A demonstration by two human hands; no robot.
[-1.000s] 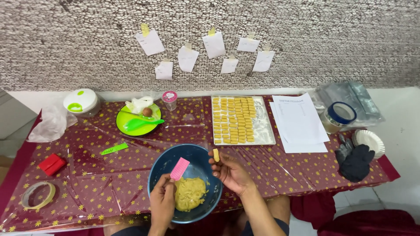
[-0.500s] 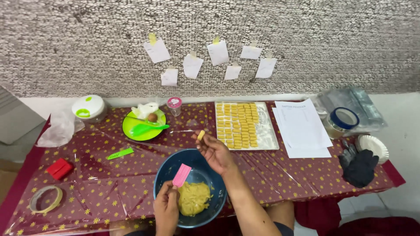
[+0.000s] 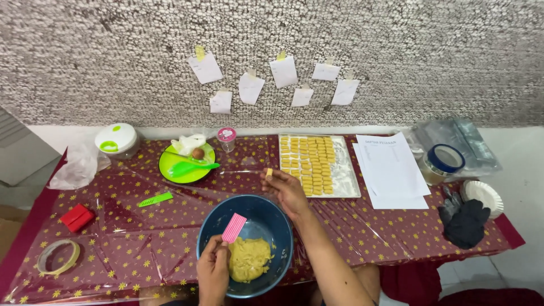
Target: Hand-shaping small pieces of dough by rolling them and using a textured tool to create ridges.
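Dough (image 3: pixel 248 259), pale yellow and lumpy, lies in the bottom of a dark blue bowl (image 3: pixel 272 218) at the near edge of the worktop (image 3: pixel 113 226), which wears a maroon cloth with yellow stars under clear plastic. The left hand (image 3: pixel 213 271) is closed around the lower end of a pink ridged scraper (image 3: pixel 233 228), holding it tilted over the bowl just above the dough. The right hand (image 3: pixel 287 190) reaches forward past the bowl's far rim, its fingertips pinched on a small shaped dough piece (image 3: pixel 269 172), held up in the air near the left edge of a white tray (image 3: pixel 347 180). On that tray, rows of the same small yellow pieces (image 3: pixel 311 161) sit close together.

Left of the tray stands a small clear jar with a pink lid (image 3: pixel 226 137), and beside it a green plate (image 3: pixel 170 164) carrying a green spatula (image 3: pixel 191 168). A green-and-white lidded container (image 3: pixel 116 139) sits further left. Sheets of white paper (image 3: pixel 391 170) lie right of the tray, with black gloves (image 3: pixel 464 221) near the right end. A tape roll (image 3: pixel 58 256) and a red box (image 3: pixel 77 217) lie at the left.
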